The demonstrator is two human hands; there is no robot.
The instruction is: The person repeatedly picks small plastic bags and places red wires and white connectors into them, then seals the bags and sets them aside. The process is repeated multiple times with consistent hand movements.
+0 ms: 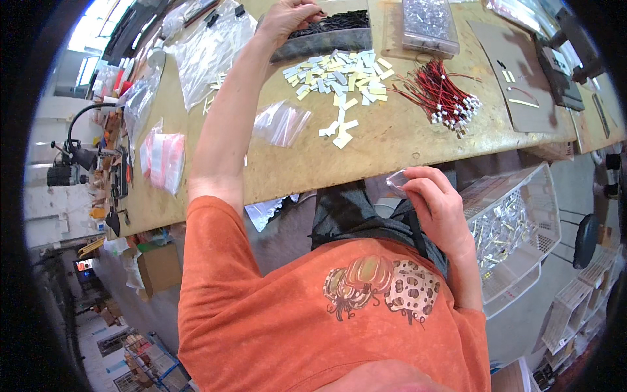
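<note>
At the far side of the table my left hand (287, 19) reaches over a grey bin (320, 46) of small black parts (339, 25). Its fingers are pinched together; what sits between them is too small to make out. Just off the table's near edge, my right hand (436, 204) grips a small clear plastic bag (396, 180) between thumb and fingers. Between the hands lies a loose pile of small white and yellow flat pieces (339, 75). Right of that pile is a heap of red and black wires with white connectors (444, 95).
A clear box (428, 26) of transparent pieces stands at the back right, beside a brown board (516, 78) with several sample parts. Zip bags (281, 123) and a pink-edged bag stack (163, 160) lie left. A white basket (545, 196) with filled bags stands below the table, right.
</note>
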